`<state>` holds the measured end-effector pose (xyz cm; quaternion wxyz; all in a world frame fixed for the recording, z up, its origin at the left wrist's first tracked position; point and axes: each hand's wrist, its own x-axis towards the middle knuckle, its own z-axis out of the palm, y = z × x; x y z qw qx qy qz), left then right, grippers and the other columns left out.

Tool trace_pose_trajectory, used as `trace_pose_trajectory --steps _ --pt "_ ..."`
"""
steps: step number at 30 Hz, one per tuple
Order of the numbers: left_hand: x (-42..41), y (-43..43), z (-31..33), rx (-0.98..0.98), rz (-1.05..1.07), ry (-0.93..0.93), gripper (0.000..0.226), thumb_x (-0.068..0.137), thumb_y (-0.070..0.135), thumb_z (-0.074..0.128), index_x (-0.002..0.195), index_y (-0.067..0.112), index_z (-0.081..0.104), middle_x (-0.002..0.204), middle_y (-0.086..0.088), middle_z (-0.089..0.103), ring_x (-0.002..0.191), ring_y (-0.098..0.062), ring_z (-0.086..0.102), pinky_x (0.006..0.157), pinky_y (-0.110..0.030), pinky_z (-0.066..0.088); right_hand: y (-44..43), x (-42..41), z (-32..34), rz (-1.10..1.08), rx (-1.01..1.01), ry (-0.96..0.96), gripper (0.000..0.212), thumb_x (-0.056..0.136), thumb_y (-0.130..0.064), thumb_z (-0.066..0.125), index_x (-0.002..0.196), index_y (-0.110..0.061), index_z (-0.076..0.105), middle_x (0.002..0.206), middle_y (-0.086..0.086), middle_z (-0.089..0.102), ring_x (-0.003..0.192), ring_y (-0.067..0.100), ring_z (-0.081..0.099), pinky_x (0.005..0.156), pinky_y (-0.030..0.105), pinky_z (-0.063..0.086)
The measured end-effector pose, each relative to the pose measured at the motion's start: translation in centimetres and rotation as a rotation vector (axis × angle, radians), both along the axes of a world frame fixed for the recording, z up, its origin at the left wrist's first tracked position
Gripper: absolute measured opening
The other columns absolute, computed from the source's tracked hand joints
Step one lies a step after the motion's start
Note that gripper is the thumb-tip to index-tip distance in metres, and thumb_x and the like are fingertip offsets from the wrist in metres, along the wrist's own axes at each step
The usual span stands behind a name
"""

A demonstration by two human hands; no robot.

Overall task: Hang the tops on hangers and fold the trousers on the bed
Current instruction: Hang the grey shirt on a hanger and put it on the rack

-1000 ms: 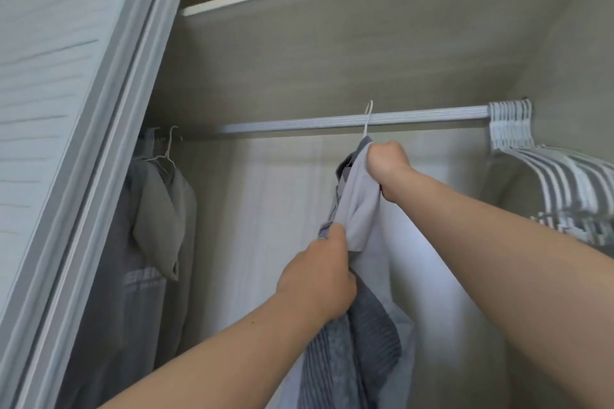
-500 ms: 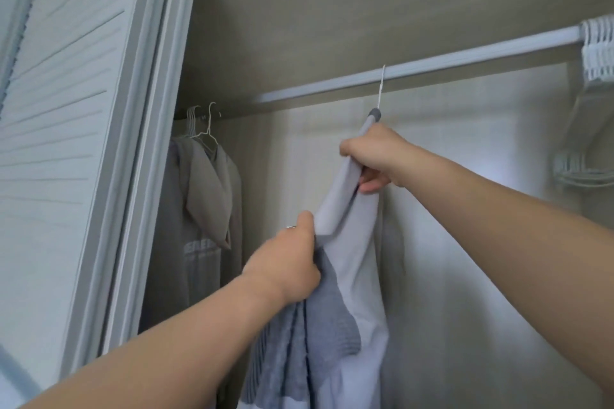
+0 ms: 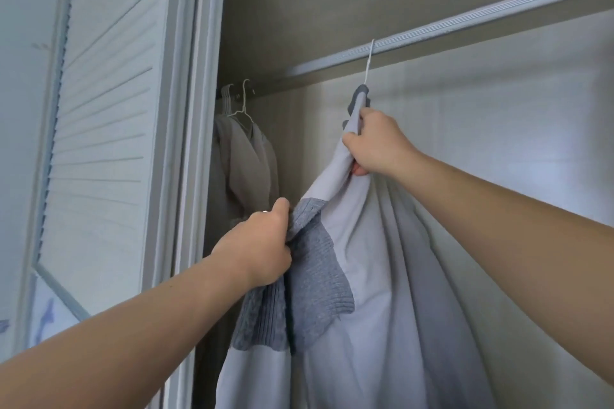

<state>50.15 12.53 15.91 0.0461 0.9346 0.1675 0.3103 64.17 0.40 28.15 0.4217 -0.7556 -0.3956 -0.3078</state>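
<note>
top (image 3: 382,325): pale grey with knit panels, on hanger (image 3: 368,63) hooked over rail (image 3: 465,23)
left hand (image 3: 262,246): grips knit panel
right hand (image 3: 375,143): grips shoulder near collar

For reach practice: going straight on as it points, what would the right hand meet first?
The top, which the right hand grips; beyond its folds, likely the wardrobe's back panel, depth unclear.

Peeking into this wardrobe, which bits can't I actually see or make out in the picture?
All in the head view:
- Hanger: only its wire hook shows; the top covers the rest.
- Top's hem: cut off by the bottom edge.
- Left hand and right hand: fingertips buried in the cloth.
- Rail: its right end runs out of frame.
- Grey clothes: lower part behind the left hand and the top.
</note>
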Motion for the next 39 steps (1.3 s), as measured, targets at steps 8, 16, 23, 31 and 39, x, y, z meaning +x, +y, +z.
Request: trace_pose_trajectory --steps 8,16,23,31,39 --pt "-0.3 2.6 0.7 0.066 0.170 0.055 0.025 0.093 0.009 0.050 0.106 0.022 0.033 0.085 -0.001 0.050 0.067 -0.017 0.051 0.061 -0.035 0.042 8.6 3.6 -0.4 0.103 -0.047 -0.031 0.017 0.094 -0.021 0.053 0.103 -0.007 0.050 0.105 0.023 0.063 0.103 0.040 0.059 0.085 0.046 0.052" --pt "1.5 3.7 2.4 0.353 0.398 0.143 0.026 0.096 0.009 0.052 0.121 0.010 0.046 0.074 0.003 0.038 0.070 -0.023 0.048 0.066 -0.035 0.040 18.7 5.9 0.6 0.275 -0.045 0.041 0.018 0.096 -0.026 0.053 0.103 -0.010 0.051 0.117 0.024 0.061 0.108 0.042 0.059 0.078 0.035 0.041" --pt "2.9 5.8 4.7 0.646 0.649 0.371 0.021 0.098 0.012 0.055 0.118 0.013 0.056 0.072 0.001 0.043 0.061 -0.018 0.035 0.079 -0.037 0.027 24.3 6.6 1.2 0.417 -0.085 0.127 0.050 0.102 -0.025 0.050 0.146 -0.004 0.042 0.145 0.020 0.050 0.130 0.039 0.051 0.104 0.047 0.047" --pt "3.0 7.0 4.2 0.785 0.746 0.524 0.023 0.098 0.018 0.057 0.120 0.012 0.054 0.106 -0.004 0.066 0.099 -0.028 0.058 0.082 -0.041 0.025 26.0 7.6 -0.1 0.534 -0.045 0.161 0.056 0.103 -0.031 0.050 0.152 -0.009 0.035 0.144 0.019 0.050 0.119 0.037 0.059 0.094 0.049 0.055" --pt "-0.2 6.1 3.2 0.965 0.625 0.339 0.031 0.098 0.034 0.045 0.116 0.013 0.059 0.120 -0.010 0.060 0.114 -0.033 0.046 0.098 -0.047 0.033 21.2 6.5 -3.3 0.678 0.036 0.056 0.058 0.105 -0.050 0.037 0.158 -0.030 0.024 0.158 0.003 0.034 0.143 0.022 0.036 0.112 0.039 0.034"
